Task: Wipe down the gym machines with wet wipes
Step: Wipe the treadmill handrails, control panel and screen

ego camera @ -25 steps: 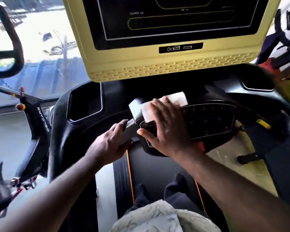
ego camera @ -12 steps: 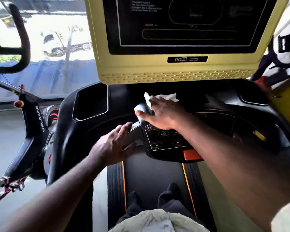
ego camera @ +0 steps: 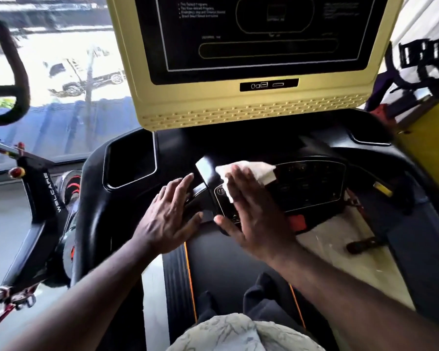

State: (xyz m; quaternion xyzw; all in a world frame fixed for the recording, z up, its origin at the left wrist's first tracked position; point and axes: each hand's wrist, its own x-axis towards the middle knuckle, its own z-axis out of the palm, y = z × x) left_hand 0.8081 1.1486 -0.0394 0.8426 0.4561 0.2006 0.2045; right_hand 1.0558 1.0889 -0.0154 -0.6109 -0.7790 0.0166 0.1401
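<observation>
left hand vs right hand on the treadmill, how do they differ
The right hand presses a white wipe onto the keypad; the left hand has no wipe. The left hand rests on the dark grip beside the keypad, while the right hand lies over the buttons. Both lie flat, not curled.

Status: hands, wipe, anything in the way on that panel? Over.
Left hand flat on the side grip. Right hand flat, pressing the wet wipe onto the control panel. Red button close by the right wrist.
</observation>
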